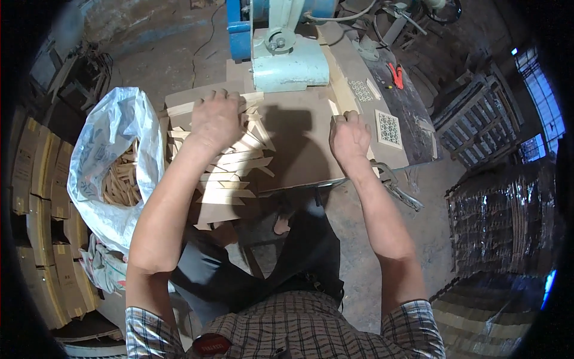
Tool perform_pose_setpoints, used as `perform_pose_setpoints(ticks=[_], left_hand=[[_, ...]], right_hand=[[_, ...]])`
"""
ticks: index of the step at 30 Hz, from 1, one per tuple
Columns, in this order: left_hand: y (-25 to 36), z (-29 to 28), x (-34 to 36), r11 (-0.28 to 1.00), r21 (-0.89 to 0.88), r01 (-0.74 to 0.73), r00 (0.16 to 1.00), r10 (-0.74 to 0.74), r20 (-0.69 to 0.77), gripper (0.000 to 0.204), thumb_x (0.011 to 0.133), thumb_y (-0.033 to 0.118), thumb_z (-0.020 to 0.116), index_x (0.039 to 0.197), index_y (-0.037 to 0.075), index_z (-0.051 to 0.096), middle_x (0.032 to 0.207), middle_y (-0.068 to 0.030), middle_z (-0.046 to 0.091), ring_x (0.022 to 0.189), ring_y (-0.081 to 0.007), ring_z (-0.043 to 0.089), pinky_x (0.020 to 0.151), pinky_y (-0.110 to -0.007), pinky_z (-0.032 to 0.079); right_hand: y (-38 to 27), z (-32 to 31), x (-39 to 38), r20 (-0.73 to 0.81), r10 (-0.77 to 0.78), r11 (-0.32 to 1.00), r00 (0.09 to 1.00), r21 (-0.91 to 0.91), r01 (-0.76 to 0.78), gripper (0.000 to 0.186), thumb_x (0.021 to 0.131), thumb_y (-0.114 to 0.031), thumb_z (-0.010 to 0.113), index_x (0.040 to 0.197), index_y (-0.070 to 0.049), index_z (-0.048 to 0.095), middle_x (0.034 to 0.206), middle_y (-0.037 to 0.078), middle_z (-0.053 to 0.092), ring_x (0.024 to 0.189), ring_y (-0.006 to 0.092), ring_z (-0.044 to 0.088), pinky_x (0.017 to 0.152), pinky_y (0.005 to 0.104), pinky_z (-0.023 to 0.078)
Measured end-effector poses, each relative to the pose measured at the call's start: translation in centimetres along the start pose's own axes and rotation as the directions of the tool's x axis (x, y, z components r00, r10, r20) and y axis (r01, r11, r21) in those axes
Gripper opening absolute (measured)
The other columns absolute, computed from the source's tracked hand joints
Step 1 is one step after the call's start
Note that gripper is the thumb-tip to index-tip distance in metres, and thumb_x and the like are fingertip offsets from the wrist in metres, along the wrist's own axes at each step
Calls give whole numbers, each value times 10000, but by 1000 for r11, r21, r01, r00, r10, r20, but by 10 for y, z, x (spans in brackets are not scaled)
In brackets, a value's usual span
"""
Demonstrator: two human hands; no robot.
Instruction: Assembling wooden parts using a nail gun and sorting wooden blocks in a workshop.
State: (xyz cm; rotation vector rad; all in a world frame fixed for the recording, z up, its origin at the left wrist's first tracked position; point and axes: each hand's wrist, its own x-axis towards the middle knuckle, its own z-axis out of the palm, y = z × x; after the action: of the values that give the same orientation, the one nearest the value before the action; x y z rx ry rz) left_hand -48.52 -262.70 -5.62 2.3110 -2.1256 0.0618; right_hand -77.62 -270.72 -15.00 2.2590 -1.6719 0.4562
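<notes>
**Hands on the wood strips at the saw desk**

My left hand (215, 119) lies palm down on the heap of thin wood strips (230, 173), fingers spread and pressing on the top pieces at the left of the desk (299, 155). My right hand (348, 137) has its grip curled on a single pale strip (336, 107) near the desk's right edge, just below the pale green machine (287, 57). A white sack (113, 155) with more strips stands beside my left arm. Two perforated panels (388, 128) lie further right.
</notes>
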Motion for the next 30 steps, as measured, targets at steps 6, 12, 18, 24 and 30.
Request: perform_pose_setpoints(ticks=[6, 12, 18, 24, 30], left_hand=[[-22, -1, 4, 989, -79, 129, 981, -115, 157, 395, 996, 266, 558, 1320, 46, 610, 1308, -192, 651, 1254, -341, 619, 1064, -459, 477], [-25, 37, 7, 955, -295, 10, 1000, -13, -10, 237, 953, 103, 552, 1130, 35, 695, 1223, -217, 672, 1137, -386, 666, 963, -490, 546], [-24, 54, 13, 896, -432, -103, 992, 62, -108, 275, 931, 112, 616, 1187, 44, 687, 1191, -227, 667, 1107, -417, 645, 971, -481, 529], [-25, 66, 15, 910, -371, -183, 978, 132, -160, 308, 932, 91, 633, 1232, 68, 698, 1163, -230, 642, 1069, -422, 643, 955, -473, 536], [-21, 60, 18, 950, -179, -255, 953, 216, -211, 222, 978, 198, 606, 1136, 123, 743, 1098, -179, 654, 1022, -384, 657, 865, -482, 557]], right_hand=[[-12, 24, 52, -45, -18, 1000, 999, -24, 17, 205, 940, -193, 596, 963, -85, 768, 1086, 116, 655, 1075, 313, 607, 945, 480, 485], [-24, 13, 58, -54, -14, 998, 998, 55, 17, 213, 935, -205, 630, 1033, -83, 775, 1091, 142, 679, 1105, 337, 624, 963, 490, 492], [-106, -7, -2, 91, -177, 820, 980, 564, 96, 490, 925, -264, 714, 1334, -20, 601, 1125, 182, 691, 1056, 355, 676, 929, 444, 541], [-98, -30, -17, 281, -104, 820, 954, 567, -77, 518, 917, -281, 718, 1334, -6, 578, 1122, 160, 693, 1050, 340, 677, 913, 451, 542], [-57, -27, -41, 31, -107, 921, 994, 381, 87, 217, 866, -174, 710, 1048, -58, 695, 1015, 147, 669, 998, 341, 660, 870, 449, 544]])
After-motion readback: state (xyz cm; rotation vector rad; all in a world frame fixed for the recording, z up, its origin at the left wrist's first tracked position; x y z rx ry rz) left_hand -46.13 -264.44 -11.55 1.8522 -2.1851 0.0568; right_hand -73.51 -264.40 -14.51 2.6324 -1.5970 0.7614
